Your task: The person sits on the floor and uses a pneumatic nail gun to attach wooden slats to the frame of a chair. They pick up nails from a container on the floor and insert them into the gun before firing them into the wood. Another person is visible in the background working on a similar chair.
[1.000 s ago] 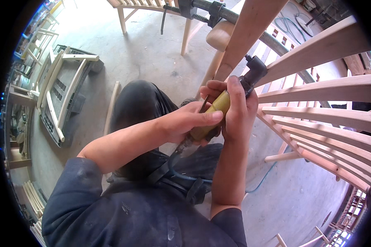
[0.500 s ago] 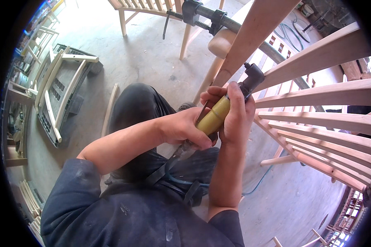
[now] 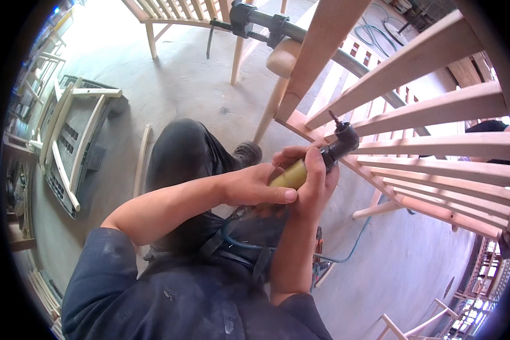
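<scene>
Both my hands are closed around an angle-head power driver with a yellow-green body (image 3: pixel 289 176), a black head and a thin bit pointing up. My left hand (image 3: pixel 260 186) wraps the rear of the body, thumb laid across it. Higher up, my right hand (image 3: pixel 317 181) grips it just below the black head. Beyond the tool stands a pale wooden slatted frame (image 3: pixel 430 107); the head is in front of its slats, and I cannot tell whether they touch. A bar clamp (image 3: pixel 266 25) with a grey pipe runs across the frame, its jaw near a rounded wooden end (image 3: pixel 282 58).
On the left, curved wooden parts (image 3: pixel 88 136) lie on a dark pallet (image 3: pixel 105 122). A wooden strip (image 3: pixel 142 158) is on the floor beside my knee. A blue-green hose (image 3: pixel 354 249) trails at the right. Another slatted wooden piece (image 3: pixel 175 11) stands at the back.
The black head has moved downward, and its bit now shows pointing up, away from the broad slat. My hands remain around the driver. The whole view has shifted slightly.
</scene>
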`<state>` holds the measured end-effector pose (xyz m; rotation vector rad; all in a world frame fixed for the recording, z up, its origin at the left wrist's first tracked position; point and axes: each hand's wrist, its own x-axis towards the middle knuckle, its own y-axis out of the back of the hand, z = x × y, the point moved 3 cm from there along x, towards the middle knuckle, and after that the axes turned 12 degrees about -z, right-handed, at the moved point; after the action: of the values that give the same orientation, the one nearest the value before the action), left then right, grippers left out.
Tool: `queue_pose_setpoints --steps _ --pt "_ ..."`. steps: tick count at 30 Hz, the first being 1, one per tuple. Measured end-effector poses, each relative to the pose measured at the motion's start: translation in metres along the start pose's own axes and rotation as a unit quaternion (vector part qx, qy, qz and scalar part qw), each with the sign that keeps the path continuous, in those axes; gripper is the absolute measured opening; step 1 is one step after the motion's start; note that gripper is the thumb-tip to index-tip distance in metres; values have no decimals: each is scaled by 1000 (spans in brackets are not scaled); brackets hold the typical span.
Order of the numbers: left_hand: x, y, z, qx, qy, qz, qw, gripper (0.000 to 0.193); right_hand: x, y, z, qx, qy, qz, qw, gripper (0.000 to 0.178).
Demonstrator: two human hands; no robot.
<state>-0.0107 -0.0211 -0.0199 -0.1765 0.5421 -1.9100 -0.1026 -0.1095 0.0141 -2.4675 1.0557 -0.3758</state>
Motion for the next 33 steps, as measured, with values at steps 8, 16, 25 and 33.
queue_pose_setpoints --steps 8,16,25,33 --pt "5 -9 -13 -10 -27 -40 999 54 -12 0 -12 4 -20 1 1000 25" --pt "2 2 6 -76 -22 103 992 56 22 -6 2 -54 -1 7 999 40" --pt "1 14 12 -136 -53 151 978 53 49 -17 -1 -80 -23 -64 994 34" --pt "5 9 10 -163 -81 142 973 52 50 -13 -5 -72 -56 -68 993 28"
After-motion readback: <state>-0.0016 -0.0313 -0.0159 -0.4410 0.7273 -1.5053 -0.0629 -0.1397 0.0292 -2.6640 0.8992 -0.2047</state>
